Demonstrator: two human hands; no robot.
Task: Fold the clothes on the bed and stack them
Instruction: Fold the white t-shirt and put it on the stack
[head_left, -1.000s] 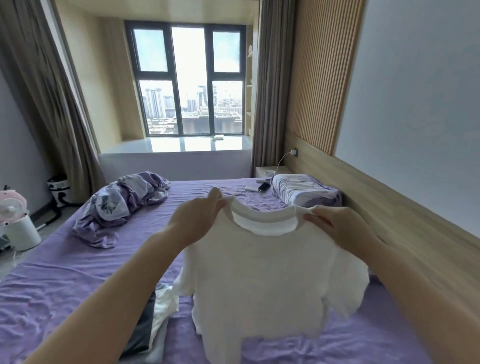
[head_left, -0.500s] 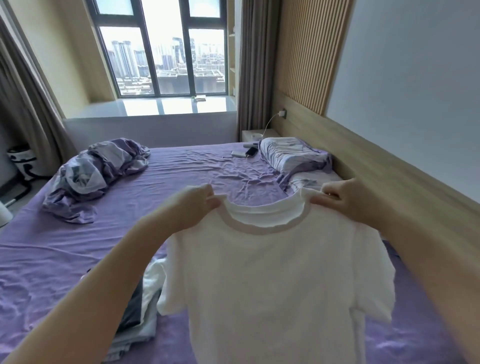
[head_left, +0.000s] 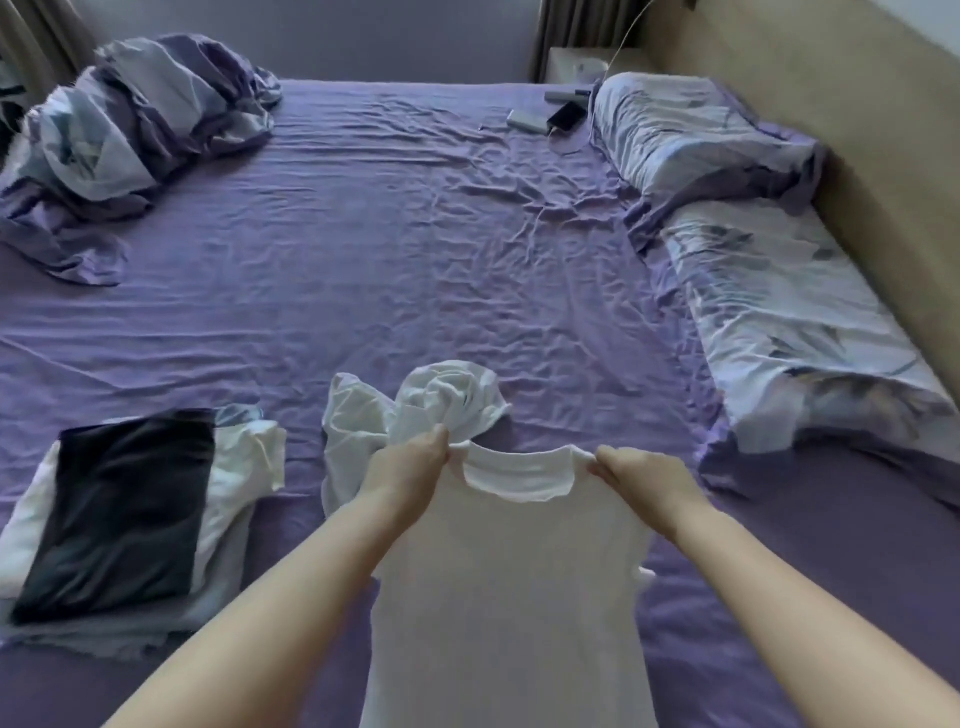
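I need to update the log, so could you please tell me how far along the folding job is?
Done: a stack of folded clothes lies at the left on the bed, a dark piece on top. In hand: a white T-shirt, pinched at the collar by the left hand and the right hand, not yet folded. Left: a crumpled white garment beyond the hands, then adding both to the stack.

Both hands have lowered the white T-shirt (head_left: 511, 597) toward the bed (head_left: 363, 234) — it hung higher before.
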